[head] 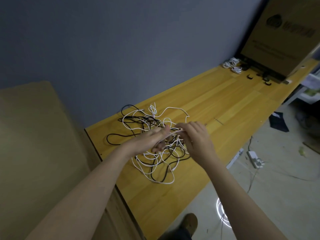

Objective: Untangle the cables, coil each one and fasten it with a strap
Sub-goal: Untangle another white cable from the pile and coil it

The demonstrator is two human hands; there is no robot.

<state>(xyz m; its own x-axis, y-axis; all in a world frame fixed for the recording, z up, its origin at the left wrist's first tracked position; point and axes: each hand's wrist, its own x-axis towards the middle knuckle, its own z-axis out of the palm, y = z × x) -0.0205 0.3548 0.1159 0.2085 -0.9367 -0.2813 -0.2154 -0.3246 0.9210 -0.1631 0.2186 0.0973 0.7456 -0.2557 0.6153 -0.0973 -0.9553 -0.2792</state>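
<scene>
Both hands (pixel 173 137) hold tangled cables (pixel 152 153) near box (pixel 284 37).

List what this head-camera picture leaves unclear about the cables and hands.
- Cable count in the tangle: strands overlap, hands cover the middle.
- Right hand fingertips: turned away, grip unclear.
- Coiled white cables at the far end: too small to see straps.
- Box print: blurred.

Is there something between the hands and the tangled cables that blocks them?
Nothing visible does. The left hand and the right hand are already at the tangled cables on the wooden table, pinching a white strand between them.
</scene>
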